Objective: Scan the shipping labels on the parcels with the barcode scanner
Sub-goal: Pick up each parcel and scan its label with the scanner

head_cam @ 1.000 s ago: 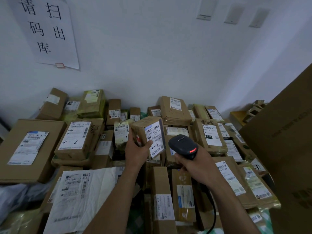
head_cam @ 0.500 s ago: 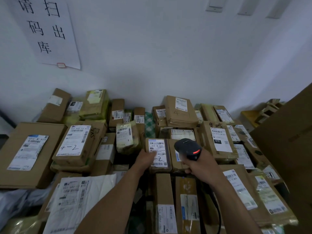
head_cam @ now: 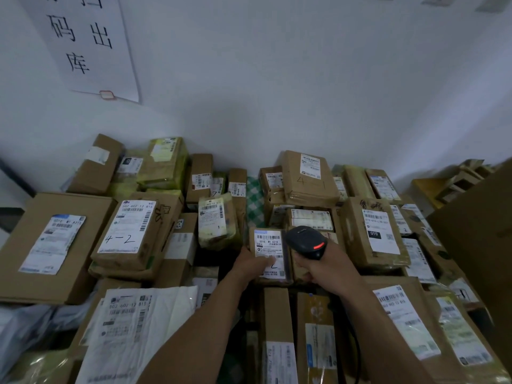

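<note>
Two hands: left hand [head_cam: 253, 266] holds small brown cardboard parcel [head_cam: 286, 245], right hand [head_cam: 324, 268] grips black barcode scanner [head_cam: 306, 241], though left grip may mask white label [head_cam: 268, 243].

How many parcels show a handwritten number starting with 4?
2: the left box marked 4-2, the rear box marked 4. The left hand covers part of the mark on the middle parcel.

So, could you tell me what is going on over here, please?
A person is scanning parcels. The left hand holds a small brown cardboard parcel, its white label facing the camera. The right hand grips a black handheld barcode scanner, its red light lit, just beside that label.
</note>
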### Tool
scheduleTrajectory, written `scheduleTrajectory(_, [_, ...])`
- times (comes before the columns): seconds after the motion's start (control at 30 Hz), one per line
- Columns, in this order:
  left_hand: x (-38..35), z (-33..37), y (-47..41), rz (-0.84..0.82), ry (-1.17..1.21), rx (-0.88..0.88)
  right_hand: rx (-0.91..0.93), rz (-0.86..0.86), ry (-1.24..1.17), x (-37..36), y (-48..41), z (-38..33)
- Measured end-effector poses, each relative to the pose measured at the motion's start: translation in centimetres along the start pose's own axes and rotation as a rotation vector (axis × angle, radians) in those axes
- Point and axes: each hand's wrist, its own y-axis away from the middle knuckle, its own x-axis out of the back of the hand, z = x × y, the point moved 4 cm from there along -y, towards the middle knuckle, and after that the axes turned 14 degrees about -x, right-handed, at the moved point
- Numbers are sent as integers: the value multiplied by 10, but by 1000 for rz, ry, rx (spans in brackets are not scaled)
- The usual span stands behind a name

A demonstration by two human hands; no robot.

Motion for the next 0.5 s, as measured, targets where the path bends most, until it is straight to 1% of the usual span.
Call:
scheduleTrajectory(0.07, [5, 17, 7, 14, -115, -12, 0, -5, 13, -3, -5, -1])
scheduleTrajectory(0.13, [19, 39, 16, 98, -304, -64, -6, -17, 26, -6, -9, -1])
scheduleTrajectory(0.2, [40, 67, 25, 289, -483, -217, -17, -19, 60, -10, -13, -1])
scheduleTrajectory(0.27, [59, 89, 28, 476, -597, -364, -18, -7, 97, -12, -15, -3])
scheduleTrajectory(0.3, [68, 94, 26, 523, -638, -379, -12, -4, 109, -13, -15, -4])
scheduleTrajectory(0.33, [74, 93, 21, 524, -673, -324, -5, -8, 119, -14, -15, -5])
scheduleTrajectory(0.4, [82, 86, 10, 449, -689, -158, 7, -23, 125, -17, -14, -7])
scheduleTrajectory(0.43, [83, 81, 4, 410, -670, -109, 13, -29, 128, -18, -14, -7])
scheduleTrajectory(0.5, [83, 74, -3, 384, -647, -97, 10, -41, 132, -20, -15, -7])
